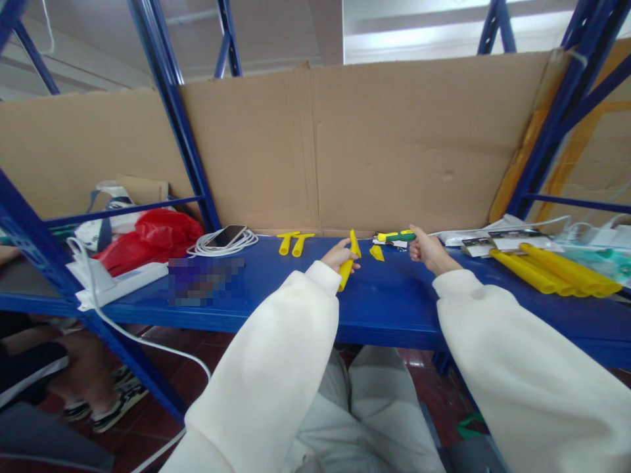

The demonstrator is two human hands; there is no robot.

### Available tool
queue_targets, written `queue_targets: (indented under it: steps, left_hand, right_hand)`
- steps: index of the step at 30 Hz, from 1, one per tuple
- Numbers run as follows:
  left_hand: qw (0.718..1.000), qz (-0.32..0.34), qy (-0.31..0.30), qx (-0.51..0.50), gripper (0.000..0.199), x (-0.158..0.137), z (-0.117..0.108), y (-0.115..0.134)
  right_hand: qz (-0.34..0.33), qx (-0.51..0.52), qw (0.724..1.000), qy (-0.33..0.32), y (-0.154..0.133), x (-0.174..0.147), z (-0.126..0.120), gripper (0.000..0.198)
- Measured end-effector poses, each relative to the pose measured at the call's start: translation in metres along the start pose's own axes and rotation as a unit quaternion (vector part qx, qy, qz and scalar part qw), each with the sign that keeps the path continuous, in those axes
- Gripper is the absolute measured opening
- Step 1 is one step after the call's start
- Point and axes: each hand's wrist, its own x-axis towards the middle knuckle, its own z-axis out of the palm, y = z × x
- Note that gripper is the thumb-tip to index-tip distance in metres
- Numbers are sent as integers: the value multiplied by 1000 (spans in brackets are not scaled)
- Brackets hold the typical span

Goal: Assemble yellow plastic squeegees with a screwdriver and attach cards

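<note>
My left hand (pixel 339 255) is closed around a yellow T-shaped plastic scraper (pixel 346 274), held tilted over the blue shelf with its head up. To its right, my right hand (pixel 428 251) has its fingers curled at the end of a green-and-yellow screwdriver (pixel 397 236), which points left. The screwdriver's tip is too small to make out. Between the hands a small yellow plastic piece (pixel 377 253) lies on the shelf. Two more yellow T-shaped scrapers (pixel 290 242) lie left of my left hand, near the cardboard.
Several yellow tubes (pixel 552 270) with packaging lie at the right. Left are a phone (pixel 225 236) on a coiled white cable, a white power strip (pixel 123 284) and a red bag (pixel 152 240). A cardboard wall (pixel 394 144) closes the back; blue posts flank it. A person's legs (pixel 83 368) show lower left.
</note>
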Motion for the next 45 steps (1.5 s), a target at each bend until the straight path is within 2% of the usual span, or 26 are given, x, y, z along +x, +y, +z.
queue_targets:
  steps: [8, 16, 24, 28, 33, 45]
  left_hand:
    - [1000, 2, 2, 7, 80, 0, 0, 0]
    - [1000, 6, 7, 18, 83, 4, -1, -3]
    - [1000, 9, 7, 19, 80, 4, -2, -3]
    - [1000, 10, 15, 13, 81, 4, -2, -3]
    - [1000, 16, 16, 6, 82, 5, -2, -3]
    - [1000, 10, 20, 11, 79, 1, -1, -1]
  right_hand:
    - [55, -15, 997, 50, -9, -17, 10, 37]
    - [97, -71, 992, 35, -12, -19, 9, 39]
    - [56, -45, 996, 46, -13, -23, 12, 28]
    - [31, -12, 999, 11, -13, -21, 11, 28]
    - [12, 6, 999, -33, -13, -21, 12, 17]
    - [11, -17, 1000, -21, -14, -23, 13, 26]
